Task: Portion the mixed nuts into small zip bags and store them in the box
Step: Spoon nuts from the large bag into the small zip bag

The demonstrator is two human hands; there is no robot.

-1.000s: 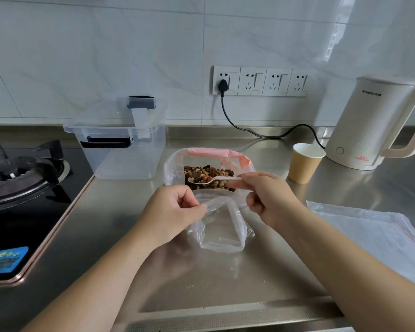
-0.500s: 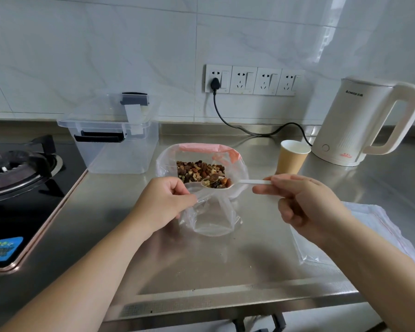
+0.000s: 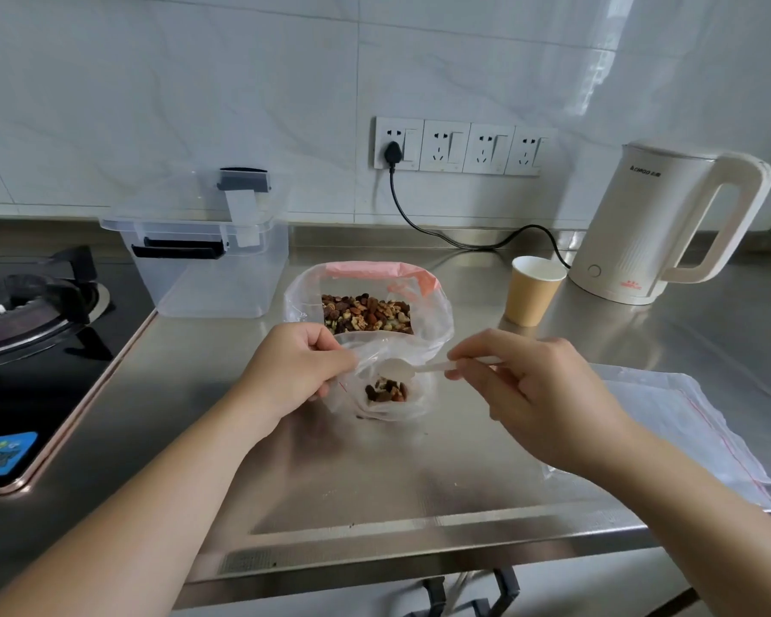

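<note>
Steel covers the surface (image 3: pixel 419 474), and the person works in the middle of it. The left hand (image 3: pixel 294 371) pinches the rim of the small zip bag (image 3: pixel 388 403) and holds its mouth wide, likely so nuts can drop in and not spill. A little heap of mixed nuts (image 3: pixel 386 391) sits at the bottom of this bag. The right hand (image 3: pixel 535 394) grips the handle of a white spoon (image 3: pixel 401 369) with curled fingers. The spoon's bowl hangs over the mouth of the small bag and looks empty.

Just behind stands the big bag (image 3: pixel 370 300) with its top rolled down, so the spoon can reach the nuts inside with ease. It touches the small bag.

The clear box (image 3: pixel 205 264) waits at the back left with its lid resting on top. It sits right beside the stove (image 3: pixel 23 331). A paper cup (image 3: pixel 533 289) and a white kettle (image 3: pixel 659 224) stand at the back right, apart from the bags. A flat pile of spare bags (image 3: pixel 668 420) lies near the right arm, close to the front edge, and it could slide off if bumped.

Between the bags and the front edge the steel is bare, so both hands have room to move.
</note>
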